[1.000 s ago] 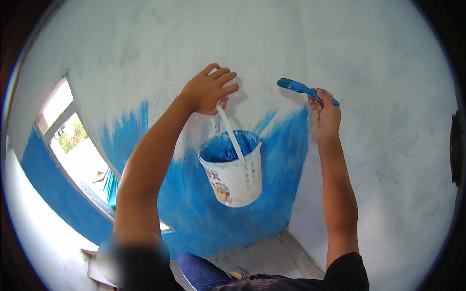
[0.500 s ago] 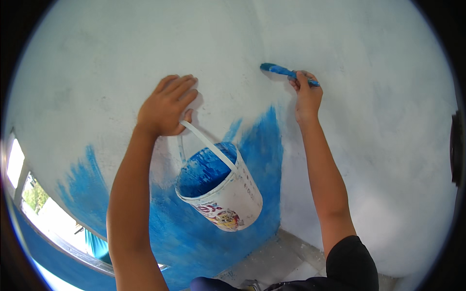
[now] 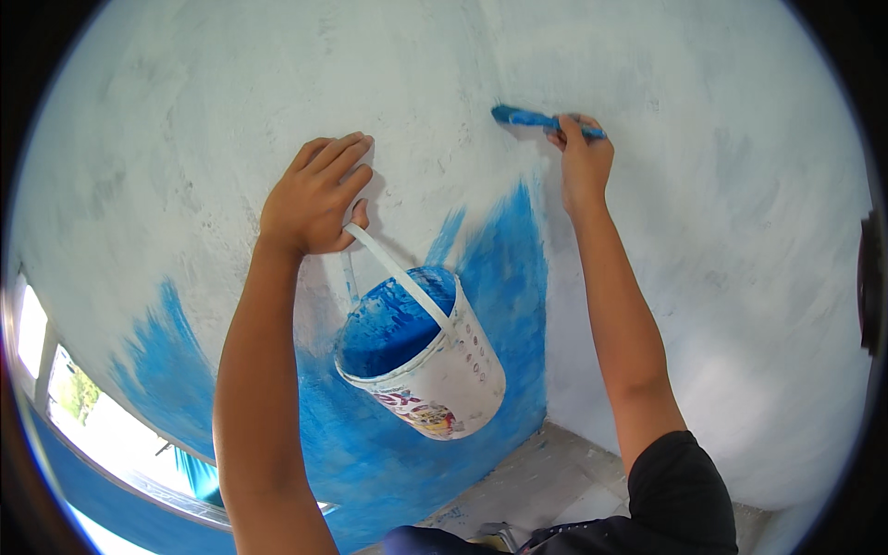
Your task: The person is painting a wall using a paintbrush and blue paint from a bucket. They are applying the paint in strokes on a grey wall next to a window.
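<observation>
My left hand (image 3: 319,196) rests against the pale wall with its fingers stretched out. The white handle of a paint bucket (image 3: 467,384) hangs at its thumb, so this hand bears the bucket. Blue paint coats the bucket's inside, and it tilts with its mouth toward me. In my right hand (image 3: 585,157) the fingers close round the handle of a paintbrush (image 3: 529,117). The brush's blue-covered bristles point left and lie at the white wall (image 3: 435,83) near the corner, above the upper edge of the blue paint (image 3: 509,250).
The corner where two walls meet runs down to a grey floor (image 3: 527,481). A bright window opening (image 3: 102,416) lies at lower left. A dark object (image 3: 868,282) is on the right wall. More blue streaks (image 3: 166,351) mark the wall beside my left forearm.
The paintbrush and my right hand have moved slightly up the wall. My left hand stays on the wall with the bucket hanging from it, and the view has shifted a little.
</observation>
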Motion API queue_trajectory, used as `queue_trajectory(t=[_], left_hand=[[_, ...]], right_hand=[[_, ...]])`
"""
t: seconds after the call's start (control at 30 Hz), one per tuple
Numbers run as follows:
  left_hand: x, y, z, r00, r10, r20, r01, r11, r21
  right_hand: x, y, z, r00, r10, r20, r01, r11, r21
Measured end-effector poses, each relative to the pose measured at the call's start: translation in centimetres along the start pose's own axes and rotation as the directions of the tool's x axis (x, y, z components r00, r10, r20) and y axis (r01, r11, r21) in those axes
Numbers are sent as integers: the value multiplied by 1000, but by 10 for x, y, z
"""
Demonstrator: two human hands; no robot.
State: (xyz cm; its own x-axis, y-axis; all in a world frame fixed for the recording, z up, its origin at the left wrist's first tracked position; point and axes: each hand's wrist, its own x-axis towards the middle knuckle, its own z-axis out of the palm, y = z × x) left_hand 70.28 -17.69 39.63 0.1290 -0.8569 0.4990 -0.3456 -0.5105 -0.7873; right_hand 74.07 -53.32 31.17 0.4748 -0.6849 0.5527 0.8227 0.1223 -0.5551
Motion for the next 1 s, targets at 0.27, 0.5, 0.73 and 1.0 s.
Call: queue_trajectory(t=[0.27, 0.5, 0.73, 1.0], left_hand=[[0, -2, -5, 999, 8, 46, -8, 1000, 3], [3, -1, -5, 999, -6, 37, 8, 999, -46], [-3, -3, -4, 999, -17, 41, 19, 997, -68], [9, -1, -5, 1000, 10, 24, -9, 999, -31]], right_hand=[[21, -8, 21, 991, -99, 91, 126, 919, -374], [41, -39, 43, 972, -223, 77, 225, 974, -16], [-49, 32, -52, 994, 42, -101, -76, 928, -365], [50, -24, 39, 917, -399, 22, 397, 901, -172]])
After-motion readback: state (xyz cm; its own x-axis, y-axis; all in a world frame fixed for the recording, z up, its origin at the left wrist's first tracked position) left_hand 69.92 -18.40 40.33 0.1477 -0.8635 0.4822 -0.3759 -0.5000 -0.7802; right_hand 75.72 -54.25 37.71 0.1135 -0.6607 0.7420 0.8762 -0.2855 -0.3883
